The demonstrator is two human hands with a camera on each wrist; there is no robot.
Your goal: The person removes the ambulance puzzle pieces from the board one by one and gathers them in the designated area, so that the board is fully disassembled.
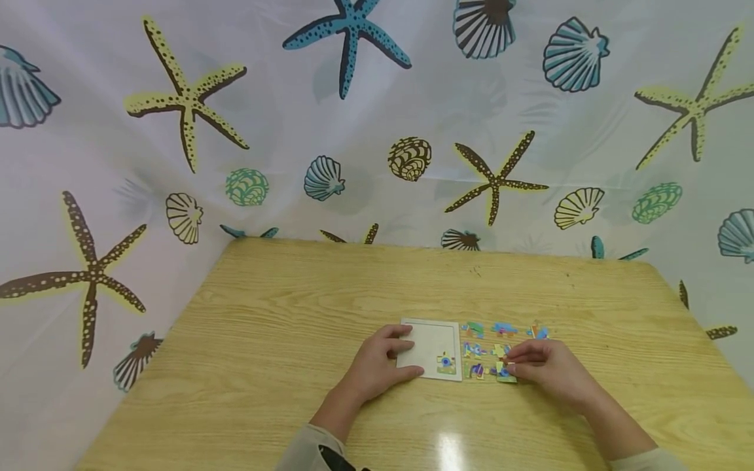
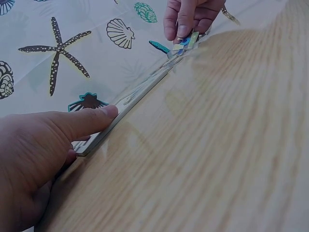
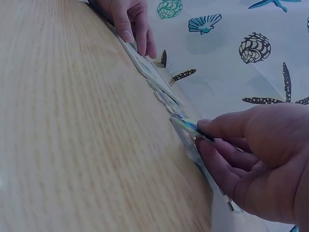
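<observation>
A square white puzzle board (image 1: 424,343) with a raised rim lies on the table. One colourful puzzle piece (image 1: 446,362) sits in its lower right corner. My left hand (image 1: 377,361) rests along the board's left side, thumb near the front edge and fingers spread over the surface. To the board's right, my right hand (image 1: 550,367) pinches a small puzzle piece (image 1: 504,373) with a blue round shape between thumb and fingers. In the right wrist view, this held piece (image 3: 186,124) is tilted, one edge raised toward the fingers.
Several loose puzzle pieces (image 1: 474,350) lie in rows just right of the board, some partly behind my right hand. The wooden table (image 1: 294,307) meets a hanging cloth (image 1: 377,131) printed with starfish and shells at its back and sides.
</observation>
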